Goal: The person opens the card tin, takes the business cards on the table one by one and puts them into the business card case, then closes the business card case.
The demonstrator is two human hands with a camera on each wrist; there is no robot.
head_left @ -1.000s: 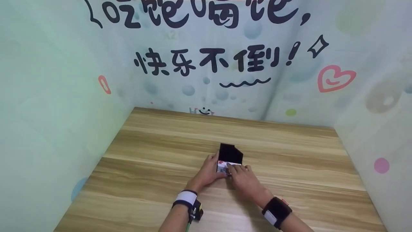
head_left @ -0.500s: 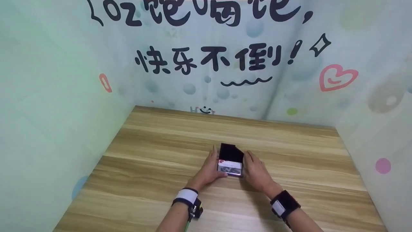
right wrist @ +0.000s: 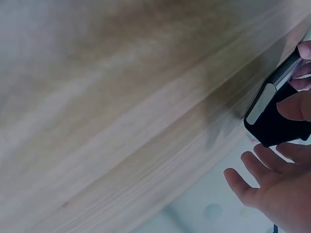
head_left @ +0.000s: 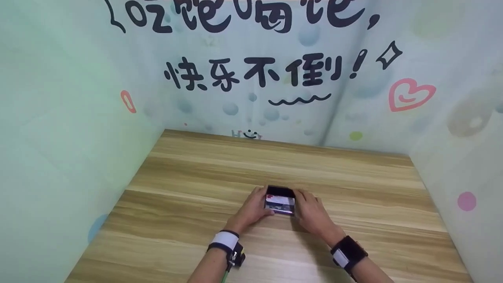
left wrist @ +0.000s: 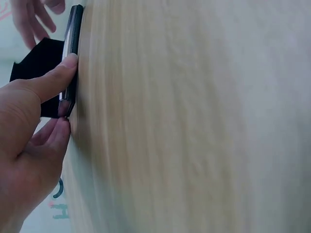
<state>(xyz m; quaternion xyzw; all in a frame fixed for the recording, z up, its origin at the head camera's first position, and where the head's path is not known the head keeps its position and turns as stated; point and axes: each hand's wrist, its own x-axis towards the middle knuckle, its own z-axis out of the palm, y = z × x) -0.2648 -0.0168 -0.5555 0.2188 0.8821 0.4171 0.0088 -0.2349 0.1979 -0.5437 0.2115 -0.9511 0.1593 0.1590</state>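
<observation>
A small black card case lies on the table, its black flap raised at the far side. Inside, a white and grey printed card with a red mark faces up. My left hand pinches the case's left end, thumb on the near top edge and fingers at the far side. At the right end, my right hand has its fingers by the flap's edge. In the right wrist view its fingers are spread beside the flap, the thumb in front; contact cannot be told. A silvery end plate shows there.
The wood-grain table extends around the case on all sides. A pale printed curtain closes off the back and both sides. Each wrist wears a strap with a small camera; a green cable runs from the left one.
My right hand has moved from over the card to the case's right side, then around the flap's edge. The flap now looks lower and more foreshortened. The left hand has kept its hold.
</observation>
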